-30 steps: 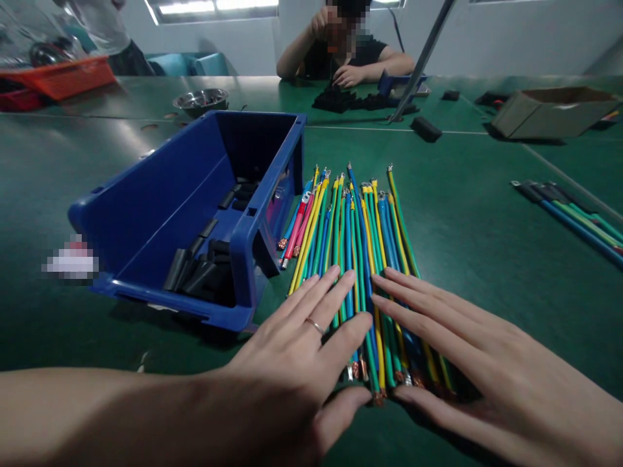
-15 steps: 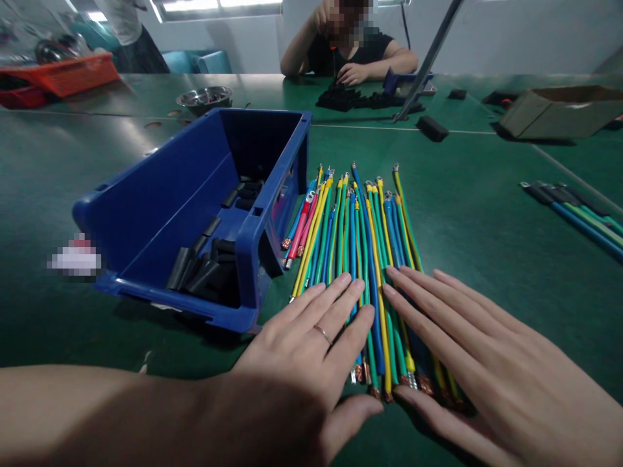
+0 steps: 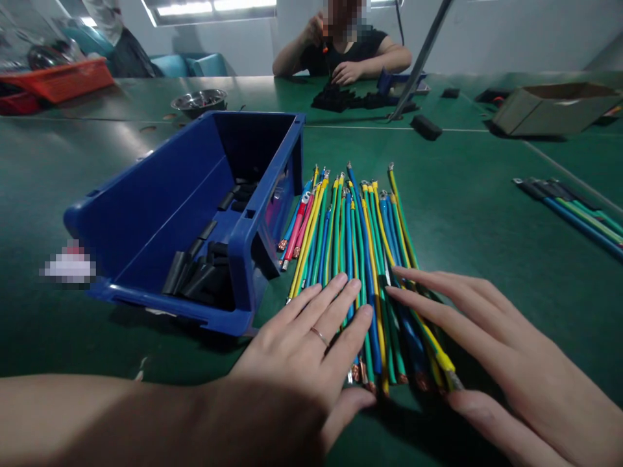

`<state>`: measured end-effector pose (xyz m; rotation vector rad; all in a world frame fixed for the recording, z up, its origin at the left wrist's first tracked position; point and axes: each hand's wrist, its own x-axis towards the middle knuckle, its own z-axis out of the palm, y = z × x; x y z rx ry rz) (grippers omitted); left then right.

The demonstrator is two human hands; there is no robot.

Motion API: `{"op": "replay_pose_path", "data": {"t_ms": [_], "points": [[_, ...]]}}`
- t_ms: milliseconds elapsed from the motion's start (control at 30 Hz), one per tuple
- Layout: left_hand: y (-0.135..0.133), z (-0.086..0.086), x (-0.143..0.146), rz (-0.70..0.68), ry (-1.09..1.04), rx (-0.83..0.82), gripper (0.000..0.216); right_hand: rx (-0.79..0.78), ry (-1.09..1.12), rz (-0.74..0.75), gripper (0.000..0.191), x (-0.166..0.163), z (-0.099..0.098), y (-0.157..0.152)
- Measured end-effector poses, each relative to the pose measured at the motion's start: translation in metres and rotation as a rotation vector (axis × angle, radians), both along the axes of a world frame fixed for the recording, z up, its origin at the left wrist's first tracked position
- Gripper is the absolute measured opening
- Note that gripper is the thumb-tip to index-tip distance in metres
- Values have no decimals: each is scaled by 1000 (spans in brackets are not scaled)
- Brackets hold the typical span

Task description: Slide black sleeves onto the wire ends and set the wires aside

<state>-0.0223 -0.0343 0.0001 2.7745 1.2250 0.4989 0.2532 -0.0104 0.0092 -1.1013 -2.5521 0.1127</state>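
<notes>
Many yellow-green, blue and red cables [image 3: 335, 240] lie side by side on the green table, some with metal lugs, others with bare copper ends. My left hand [image 3: 306, 337], a ring on one finger, rests flat across the cables with its fingers stretched out. My right hand [image 3: 501, 350] is over the right side of the row, fingers extended and apart. Its fingertips touch the cables, and its thumb is at the metal-tipped lower end of a yellow cable [image 3: 440, 357] lying slanted. Left of the cables stands a blue bin [image 3: 160, 194] holding black sleeves [image 3: 199, 272].
Several cables with black ends [image 3: 574, 207] lie at the right. A cardboard box [image 3: 555, 110], a metal bowl [image 3: 199, 100] and an orange basket [image 3: 68, 81] stand farther back. A co-worker [image 3: 345, 52] sits across the table behind dark parts, near a slanted metal bar [image 3: 421, 61].
My right hand has shifted and spread, its thumb moving right. The lower end of a yellow cable has swung right, away from the others. My left hand stays nearly in place.
</notes>
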Motion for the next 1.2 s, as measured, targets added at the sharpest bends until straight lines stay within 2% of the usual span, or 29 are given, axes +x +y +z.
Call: {"op": "replay_pose_path", "data": {"t_ms": [267, 400, 533, 667, 933, 1033, 1200], "points": [[3, 2, 0, -23, 2, -2, 57, -167, 301, -100, 47, 4, 12, 3], [4, 4, -1, -27, 2, -12, 56, -193, 383, -123, 42, 3, 14, 5], [4, 5, -1, -37, 11, -29, 55, -221, 453, -88, 49, -2, 16, 6], [3, 7, -1, -18, 1, -52, 56, -184, 412, -77, 56, -3, 18, 5], [3, 6, 1, -18, -65, -92, 60, -144, 302, -7, 55, 1, 14, -1], [7, 18, -4, -29, -156, -156, 53, -178, 265, 89, 65, 4, 12, -3], [12, 42, -19, -219, -397, -317, 42, -228, 145, 256, 76, 8, 24, 3]]}}
